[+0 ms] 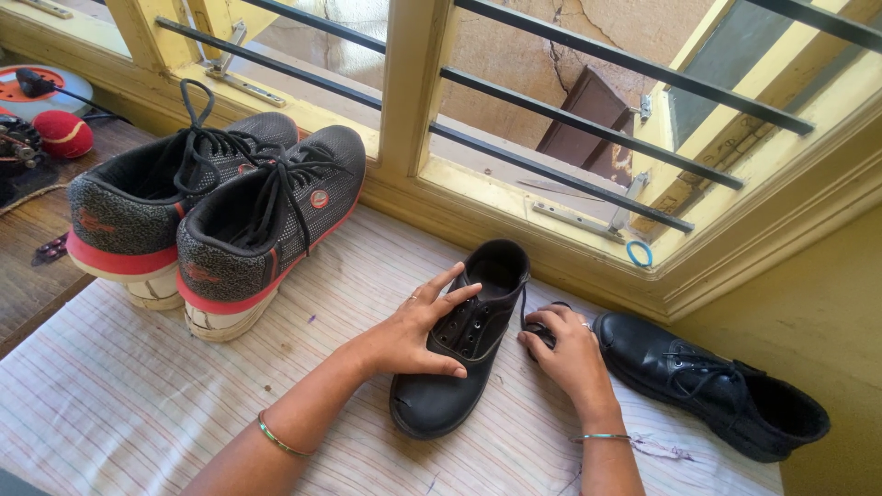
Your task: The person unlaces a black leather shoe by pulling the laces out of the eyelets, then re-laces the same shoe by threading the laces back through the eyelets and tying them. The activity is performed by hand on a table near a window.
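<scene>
The left hand lay flat across the small black leather lace-up shoe, fingers spread over its laced front and thumb along the near side, a loose grip pressing the shoe down rather than clenching it. That shoe stood upright on the striped pale cloth covering the desk, its toe pointing toward the person and its open heel toward the yellow-painted window frame. The right hand rested just beside the shoe's right flank, its fingers curled and pinched on the thin black lace that ran up to the shoe's collar. A second black leather shoe, the mate, lay on the cloth to the right, touching or nearly touching the back of the right hand, its toe toward that hand. Well apart, at the left end of the cloth, a pair of large grey knit sneakers with red soles and black laces stood side by side, heels toward the person. A red ball sat on the wooden surface beyond them.
</scene>
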